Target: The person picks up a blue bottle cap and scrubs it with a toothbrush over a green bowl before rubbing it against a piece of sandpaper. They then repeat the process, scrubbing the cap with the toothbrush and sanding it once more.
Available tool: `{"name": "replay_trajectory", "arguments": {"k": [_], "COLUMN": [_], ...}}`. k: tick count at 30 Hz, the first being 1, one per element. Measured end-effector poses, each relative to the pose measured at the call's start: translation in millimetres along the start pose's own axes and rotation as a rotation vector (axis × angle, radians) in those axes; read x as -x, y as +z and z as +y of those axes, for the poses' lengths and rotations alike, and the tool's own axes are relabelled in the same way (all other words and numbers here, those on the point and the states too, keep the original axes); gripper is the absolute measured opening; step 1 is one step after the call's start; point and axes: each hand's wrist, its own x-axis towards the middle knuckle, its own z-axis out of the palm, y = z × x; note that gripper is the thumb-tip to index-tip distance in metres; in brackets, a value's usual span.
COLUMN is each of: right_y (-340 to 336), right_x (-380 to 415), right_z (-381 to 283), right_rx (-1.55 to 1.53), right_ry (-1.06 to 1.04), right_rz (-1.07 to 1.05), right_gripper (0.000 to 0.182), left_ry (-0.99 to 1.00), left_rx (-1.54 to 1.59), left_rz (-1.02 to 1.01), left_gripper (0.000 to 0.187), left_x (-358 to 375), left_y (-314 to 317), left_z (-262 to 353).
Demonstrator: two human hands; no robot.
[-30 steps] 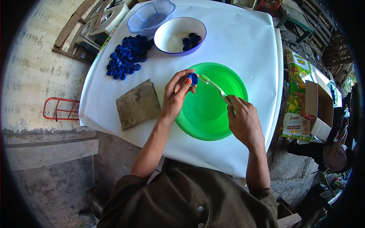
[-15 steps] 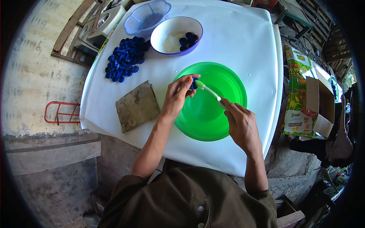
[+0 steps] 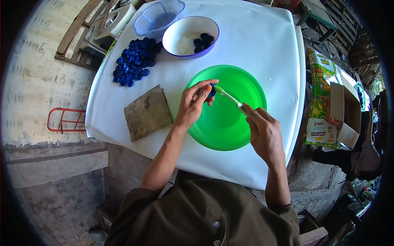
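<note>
The work in hand looks like brushing a small blue cap (image 3: 212, 93), which is held over the left side of the green basin (image 3: 227, 119). The left hand (image 3: 190, 108) has its fingers curled, thumb and fingertips pinching the cap by its side. The right hand (image 3: 266, 137) grips the toothbrush (image 3: 233, 99) by its handle, the fingers closed around it, and the bristles are at the cap, though whether they reach inside cannot be told. Such brushing seems to call for a steady pinch on the cap and short turns of the brush, with the left fingertips clear of the bristles. At the far left of the white surface (image 3: 246, 41) lies a loose pile of blue caps (image 3: 135, 61); to its right, the white bowl with a purple outside (image 3: 174, 39) has a few more dark blue caps (image 3: 203, 42) along its right side. A pale blue basket (image 3: 158, 18) sits just beyond them. The flat, stained board (image 3: 147, 113) lies left of the basin, near the left forearm, and nothing seems to block the hands, though the basin's rim is close beneath them
</note>
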Motion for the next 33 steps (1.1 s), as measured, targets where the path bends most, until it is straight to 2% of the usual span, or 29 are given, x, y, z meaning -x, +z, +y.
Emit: {"name": "replay_trajectory", "arguments": {"k": [2,3,7,11,14,15,19,22,23,26,27,30,33], "right_y": [3,6,2,9,3,1,14,6,5,10,12,8,6], "right_x": [3,4,-2,3,0,-1,5,2,0,2,4,2,0], "right_z": [-3,0,-2,-1,2,-1,-1,-2,-1,-5,-2,-2,-3], "right_rx": [-0.081,-0.076,-0.045,-0.137,-0.149,-0.066,-0.140,-0.171,-0.067,-0.077,-0.202,-0.330,-0.079], "right_ry": [0.027,-0.019,0.036,0.006,0.035,0.090,-0.003,0.060,0.075,0.047,0.030,0.080,0.097], "right_rz": [-0.063,-0.053,0.012,-0.044,0.025,-0.002,0.009,0.011,0.030,0.025,-0.023,-0.027,0.056], "right_gripper": [0.035,0.035,0.034,0.031,0.031,0.031,0.031,0.031,0.031,0.031,0.031,0.031,0.031], "left_ry": [-0.005,-0.011,-0.028,-0.041,-0.028,-0.024,-0.001,0.024,0.033,0.023,0.030,0.049,0.053], "left_rx": [-0.006,-0.001,-0.014,0.056,0.047,0.053,0.133,0.143,0.133,0.149,0.161,0.195,0.224], "left_rz": [0.014,0.008,0.006,0.017,0.000,-0.008,-0.026,-0.049,-0.060,-0.046,-0.046,-0.055,-0.075], "left_gripper": [0.034,0.034,0.035,0.034,0.033,0.033,0.032,0.031,0.031,0.030,0.030,0.030,0.030], "left_x": [-3,-3,-2,-3,0,0,-3,-3,-3,-5,-4,-2,-2], "left_y": [-3,-3,-5,-5,-2,-3,-7,-8,-7,-9,-9,-9,-8], "left_z": [-4,-3,-2,-3,1,-1,-6,-4,-4,-5,-5,-6,-6]}}
